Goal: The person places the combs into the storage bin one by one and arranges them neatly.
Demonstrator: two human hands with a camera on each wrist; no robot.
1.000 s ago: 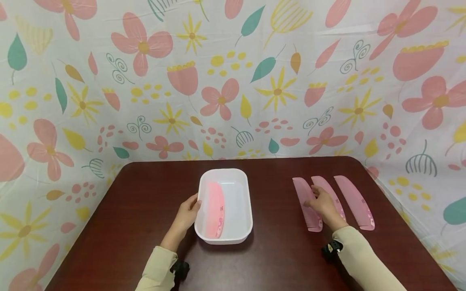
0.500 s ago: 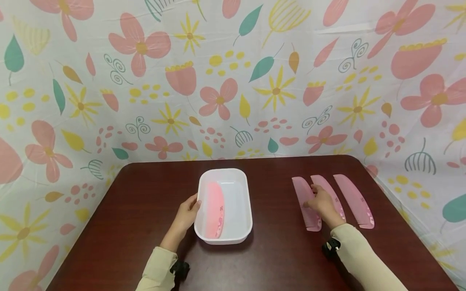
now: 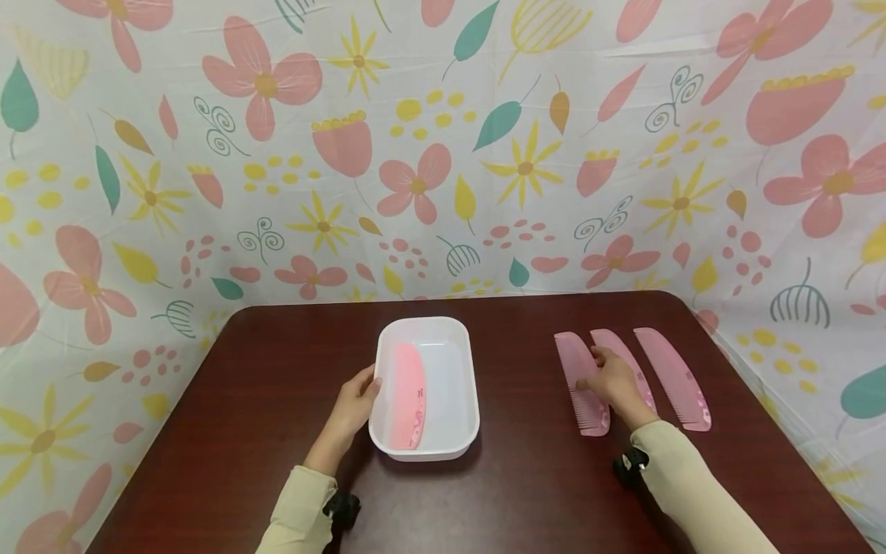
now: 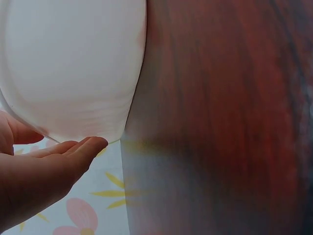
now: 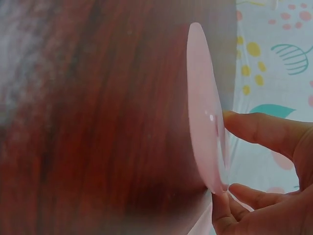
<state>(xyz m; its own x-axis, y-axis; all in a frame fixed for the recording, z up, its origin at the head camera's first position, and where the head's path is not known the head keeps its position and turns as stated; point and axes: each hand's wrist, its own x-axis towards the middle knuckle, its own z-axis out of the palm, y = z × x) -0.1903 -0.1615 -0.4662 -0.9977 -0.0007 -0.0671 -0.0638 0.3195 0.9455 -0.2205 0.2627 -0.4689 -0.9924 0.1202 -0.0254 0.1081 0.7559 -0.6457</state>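
Observation:
A white rectangular plastic basin (image 3: 453, 392) stands near the table's middle with a pink comb (image 3: 410, 400) lying lengthwise along its left side. My left hand (image 3: 353, 404) grips the basin's left wall; in the left wrist view its fingers (image 4: 80, 154) curl against the wall. To the right, three more pink combs lie in a row. My right hand (image 3: 616, 382) pinches the leftmost comb (image 3: 591, 412) across its width, thumb and fingertips at opposite edges. The middle comb (image 3: 605, 341) is partly hidden beneath that hand. The rightmost comb (image 3: 671, 373) lies just beyond it, untouched.
The dark reddish-brown table (image 3: 526, 477) has rounded far corners. A white cloth (image 3: 443, 154) printed with flowers and leaves hangs behind and beside it. Black straps with small devices circle both wrists, below cream sleeves (image 3: 692, 481).

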